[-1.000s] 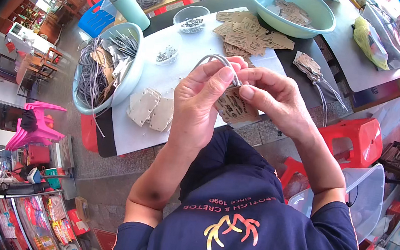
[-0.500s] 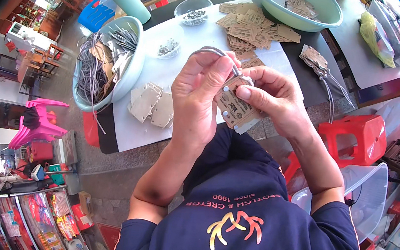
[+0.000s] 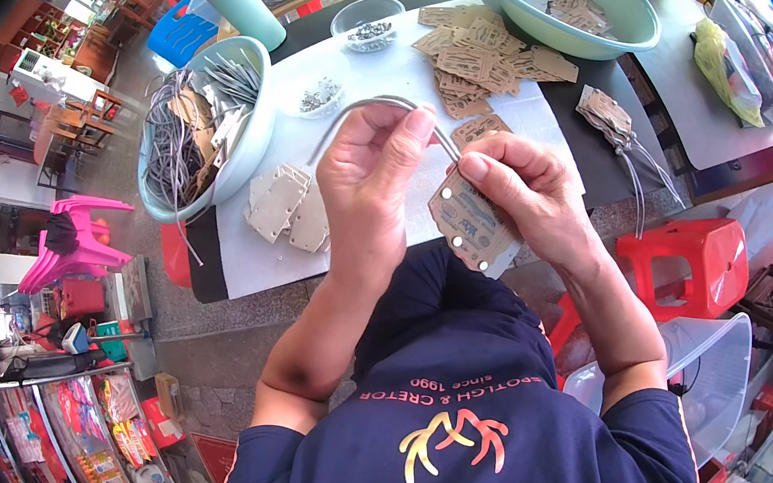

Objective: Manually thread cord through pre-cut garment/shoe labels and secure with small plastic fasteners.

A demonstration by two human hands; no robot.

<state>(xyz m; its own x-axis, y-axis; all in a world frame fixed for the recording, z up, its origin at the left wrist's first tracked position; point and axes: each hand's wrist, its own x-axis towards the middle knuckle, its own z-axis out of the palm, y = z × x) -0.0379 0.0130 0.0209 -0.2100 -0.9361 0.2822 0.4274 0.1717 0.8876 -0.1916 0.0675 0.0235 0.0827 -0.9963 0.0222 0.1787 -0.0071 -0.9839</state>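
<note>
Above the near edge of the table, my left hand point(image 3: 375, 158) pinches a doubled grey cord point(image 3: 390, 101) between thumb and fingers. The cord arches over that hand, with its loose end hanging on the left. My right hand point(image 3: 535, 194) grips a brown cardboard tag point(image 3: 477, 229) by its top, where the cord meets it. White round studs line the tag's left edge, and its print faces up. My right thumb and fingers hide how the cord joins the tag. Below my left hand, plain pale card pieces point(image 3: 277, 204) lie on the white sheet point(image 3: 239, 267).
Printed tags point(image 3: 476, 59) are heaped at the back, beside small tubs of metal point(image 3: 368, 15) and white point(image 3: 318, 98) fasteners. A blue basin point(image 3: 262, 120) of cords stands left, a green basin point(image 3: 623, 41) behind. Corded tags point(image 3: 605, 111) lie right, above a red stool point(image 3: 692, 265).
My left hand has slid along the cord, drawing a longer stretch out from the tag. The tag has dropped slightly and shifted right in my right hand.
</note>
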